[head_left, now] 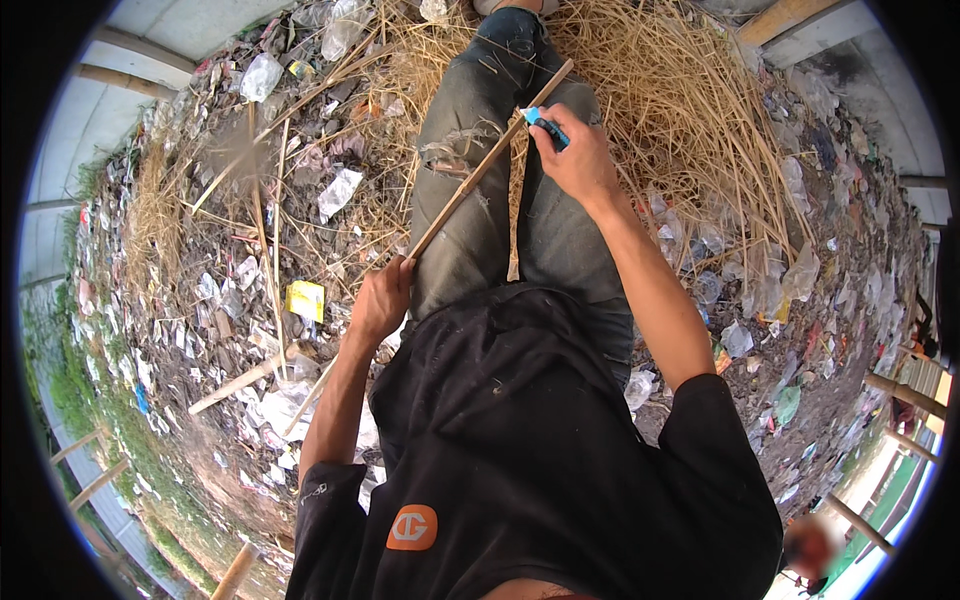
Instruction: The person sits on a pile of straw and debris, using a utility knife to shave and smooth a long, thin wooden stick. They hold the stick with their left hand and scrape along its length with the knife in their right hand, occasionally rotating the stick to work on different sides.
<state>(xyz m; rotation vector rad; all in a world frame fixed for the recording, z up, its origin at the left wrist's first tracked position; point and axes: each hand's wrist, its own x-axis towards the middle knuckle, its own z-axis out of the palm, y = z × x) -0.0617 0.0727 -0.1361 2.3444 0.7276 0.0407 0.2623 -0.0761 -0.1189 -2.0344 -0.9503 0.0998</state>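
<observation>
My left hand grips the near end of a long thin bamboo strip that runs diagonally up across my grey torn jeans. My right hand is closed around a blue utility knife, whose tip touches the strip near its far end. A second thin strip hangs between my legs. I sit over a pile of dry straw.
The ground is littered with plastic scraps and bags, a yellow packet and loose bamboo sticks. Bamboo poles line the right edge. Another person is at the lower right.
</observation>
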